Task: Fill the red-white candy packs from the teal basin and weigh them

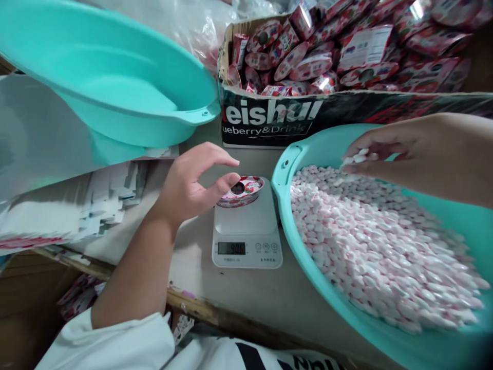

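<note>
Keep the pinch light with the right hand (pixel 416 144): closed in on a few candies (pixel 361 156), so no squashing or dribbling back into the basin (pixel 285 210) underneath. Don't lean on the scale (pixel 246 223) with the left hand (pixel 190 182) either; got those fingers curved wide apart, gripping nothing. Look for the printed pack (pixel 244 195) right by the left thumb tip, on the scale; can't tell if touching. Also well left of the right fingers.

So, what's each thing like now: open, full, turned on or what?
White scale: on, digits showing.
Red tub: on the scale, dark circle facing up.
Right basin: uncovered, heaped with sweets.
Left basin: uncovered.
Cardboard box: open, filled with red packs.
Left hand: thumb and finger apart, by the tub.
Right hand: pinching a few sweets.
</note>
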Motion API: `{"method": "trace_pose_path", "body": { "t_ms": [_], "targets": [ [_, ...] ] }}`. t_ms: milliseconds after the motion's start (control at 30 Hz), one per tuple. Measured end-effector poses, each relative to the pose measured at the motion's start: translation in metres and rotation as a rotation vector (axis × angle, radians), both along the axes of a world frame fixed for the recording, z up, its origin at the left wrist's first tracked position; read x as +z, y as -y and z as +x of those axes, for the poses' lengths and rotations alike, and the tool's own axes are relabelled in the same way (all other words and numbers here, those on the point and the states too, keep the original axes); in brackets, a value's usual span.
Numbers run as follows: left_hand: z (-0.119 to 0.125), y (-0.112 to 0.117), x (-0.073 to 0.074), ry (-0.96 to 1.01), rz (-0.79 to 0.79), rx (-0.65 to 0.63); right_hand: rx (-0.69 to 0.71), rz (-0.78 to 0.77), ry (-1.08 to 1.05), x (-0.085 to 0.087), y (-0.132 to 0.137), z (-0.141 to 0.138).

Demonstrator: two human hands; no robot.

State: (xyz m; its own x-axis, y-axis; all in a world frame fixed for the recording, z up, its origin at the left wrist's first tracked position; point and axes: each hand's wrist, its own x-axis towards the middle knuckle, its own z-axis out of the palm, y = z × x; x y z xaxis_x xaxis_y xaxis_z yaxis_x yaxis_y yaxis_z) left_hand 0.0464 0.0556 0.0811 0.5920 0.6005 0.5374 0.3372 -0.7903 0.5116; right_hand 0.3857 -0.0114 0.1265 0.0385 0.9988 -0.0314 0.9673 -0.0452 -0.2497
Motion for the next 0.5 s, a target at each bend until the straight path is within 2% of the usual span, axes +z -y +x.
{"method": "trace_pose_path", "body": {
  "t_ms": [133,367,500],
  "targets": [
    [-0.002,-0.001,0.007,-0.094,-0.012,-0.093,-0.030,-0.057,0.017,0.003,0.001,-0.009],
    [-0.003,-0.002,0.008,-0.432,-0.250,-0.049,-0.053,-0.087,-0.023,0.002,-0.001,-0.019],
    [-0.002,-0.005,0.003,-0.324,-0.249,0.053,-0.082,-0.037,-0.239,-0.002,-0.001,-0.019]
  ]
}}
